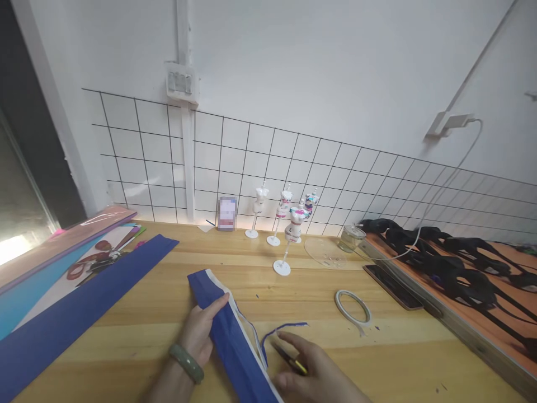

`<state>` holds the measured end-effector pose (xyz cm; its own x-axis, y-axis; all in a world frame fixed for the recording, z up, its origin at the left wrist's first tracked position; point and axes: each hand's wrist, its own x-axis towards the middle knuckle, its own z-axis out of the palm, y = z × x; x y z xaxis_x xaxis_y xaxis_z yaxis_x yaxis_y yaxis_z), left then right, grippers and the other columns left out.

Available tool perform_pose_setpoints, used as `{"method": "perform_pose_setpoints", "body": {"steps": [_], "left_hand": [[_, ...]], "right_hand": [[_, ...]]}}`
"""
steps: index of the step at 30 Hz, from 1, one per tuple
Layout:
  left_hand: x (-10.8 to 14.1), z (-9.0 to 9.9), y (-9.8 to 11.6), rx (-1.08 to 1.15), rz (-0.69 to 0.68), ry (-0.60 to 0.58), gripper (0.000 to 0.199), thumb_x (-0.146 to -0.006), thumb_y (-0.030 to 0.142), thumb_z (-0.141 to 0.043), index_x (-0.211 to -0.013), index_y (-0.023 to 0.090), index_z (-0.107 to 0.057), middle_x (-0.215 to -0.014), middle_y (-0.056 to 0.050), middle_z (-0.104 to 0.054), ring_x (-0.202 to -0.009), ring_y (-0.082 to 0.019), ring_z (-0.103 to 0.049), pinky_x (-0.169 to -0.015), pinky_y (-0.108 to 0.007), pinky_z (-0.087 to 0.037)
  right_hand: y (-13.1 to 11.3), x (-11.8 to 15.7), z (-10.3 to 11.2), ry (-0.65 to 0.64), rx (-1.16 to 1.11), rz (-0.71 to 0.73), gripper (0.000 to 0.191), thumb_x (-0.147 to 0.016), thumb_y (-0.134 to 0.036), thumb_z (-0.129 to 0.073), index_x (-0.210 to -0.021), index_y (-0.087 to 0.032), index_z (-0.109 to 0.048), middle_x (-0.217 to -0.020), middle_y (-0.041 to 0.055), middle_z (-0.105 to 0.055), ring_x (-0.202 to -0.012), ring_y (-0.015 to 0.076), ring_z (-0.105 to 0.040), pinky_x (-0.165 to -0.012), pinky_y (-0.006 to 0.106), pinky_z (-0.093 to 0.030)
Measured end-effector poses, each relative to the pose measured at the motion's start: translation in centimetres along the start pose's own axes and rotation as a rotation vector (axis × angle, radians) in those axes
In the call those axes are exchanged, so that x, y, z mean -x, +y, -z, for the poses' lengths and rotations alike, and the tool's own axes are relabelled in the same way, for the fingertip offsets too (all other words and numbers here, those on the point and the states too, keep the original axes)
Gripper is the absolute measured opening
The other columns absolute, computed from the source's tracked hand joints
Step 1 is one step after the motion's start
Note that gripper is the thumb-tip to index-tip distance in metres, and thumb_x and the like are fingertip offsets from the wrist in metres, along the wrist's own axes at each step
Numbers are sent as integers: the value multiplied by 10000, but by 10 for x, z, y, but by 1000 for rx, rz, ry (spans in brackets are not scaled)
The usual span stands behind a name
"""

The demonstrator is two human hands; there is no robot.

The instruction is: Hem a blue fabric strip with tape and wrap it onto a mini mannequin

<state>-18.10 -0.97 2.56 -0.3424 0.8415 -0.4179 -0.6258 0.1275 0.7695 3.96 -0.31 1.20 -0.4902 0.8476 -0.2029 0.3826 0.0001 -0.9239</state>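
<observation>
My left hand (pixel 205 330) is closed on a folded strip of blue fabric (pixel 235 341), thumb on top. A white edge runs along the strip's right side. My right hand (pixel 310 364) is curled around small dark thread snips (pixel 289 357) with a yellow part, slightly blurred. Beside the snips, a thin blue trimming (pixel 283 326) curls away from the strip's edge and over the table. The strip's lower end runs out of view.
Another long blue fabric strip (pixel 109 296) lies at left, near red-handled scissors (pixel 81 270). Several small mannequins (pixel 292 232) stand at the back. To the right are a tape roll (pixel 353 308), a phone (pixel 392 285), a glass jar (pixel 352 239) and black strapped items (pixel 467 285).
</observation>
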Motion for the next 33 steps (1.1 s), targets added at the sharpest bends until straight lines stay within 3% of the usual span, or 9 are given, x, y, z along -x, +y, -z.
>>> {"method": "perform_pose_setpoints", "body": {"steps": [5,9,12,14,18,25,28,30,33], "left_hand": [[10,-10,-10,-45,13,-85,202,-577,169,-762,-742,116,-656,-616,-44,-691,-548,-165,-623,-534,-254,-515],[13,-14,-18,-88,22,-115,261,-521,238,-797,-702,127,-645,-596,-42,-687,-535,-178,-618,-487,-257,-497],[13,-13,-19,-113,39,-128,272,-503,286,-802,-644,128,-632,-524,-36,-660,-463,-177,-586,-435,-268,-472],[13,-13,-18,-122,39,-123,275,-498,287,-804,-645,122,-641,-539,-43,-669,-475,-166,-588,-449,-254,-471],[11,-16,-19,-143,51,-107,307,-484,303,-813,-670,112,-662,-570,-73,-691,-525,-181,-613,-486,-256,-482],[8,-16,-28,-158,60,-93,284,-530,292,-796,-722,120,-677,-670,-79,-721,-616,-204,-649,-591,-278,-509],[6,-14,-30,-145,56,-72,294,-515,269,-801,-748,140,-677,-730,-67,-729,-707,-220,-661,-678,-291,-512],[4,-14,-31,-142,51,-67,301,-510,270,-803,-753,149,-674,-752,-64,-729,-740,-228,-661,-699,-297,-507],[2,-14,-31,-163,47,-73,290,-527,296,-794,-745,150,-670,-701,-53,-718,-690,-223,-656,-646,-295,-502]], "right_hand": [[-16,-10,15,194,-10,62,609,-720,-355,-632,-1235,-82,-458,-903,114,-683,-839,242,-625,-840,375,-444],[-13,-27,-3,80,-165,86,692,-648,-281,-701,-1254,-98,-423,-879,82,-676,-832,217,-635,-785,334,-478],[-7,-39,-16,-15,-157,100,600,-616,-203,-688,-1177,-109,-498,-743,22,-668,-706,181,-643,-680,288,-496],[-7,-45,-16,-2,-102,120,557,-634,-168,-641,-1172,-111,-505,-664,-9,-644,-642,164,-637,-629,273,-493],[-8,-56,2,144,16,173,587,-705,-168,-548,-1278,-167,-421,-773,2,-646,-673,155,-639,-662,287,-482],[-3,-64,31,323,168,192,498,-730,-209,-555,-1222,-184,-485,-1086,107,-644,-976,242,-588,-815,368,-414],[-14,-49,30,363,152,205,349,-805,-340,-530,-1103,-159,-529,-923,87,-668,-892,213,-596,-785,323,-415],[-23,-34,22,257,105,201,314,-850,-456,-464,-846,-163,-578,-625,19,-599,-680,169,-575,-689,276,-415],[-30,-18,5,-69,-15,80,528,-849,-621,-308,-708,-174,-551,-471,-40,-425,-448,107,-412,-475,227,-332]]}}
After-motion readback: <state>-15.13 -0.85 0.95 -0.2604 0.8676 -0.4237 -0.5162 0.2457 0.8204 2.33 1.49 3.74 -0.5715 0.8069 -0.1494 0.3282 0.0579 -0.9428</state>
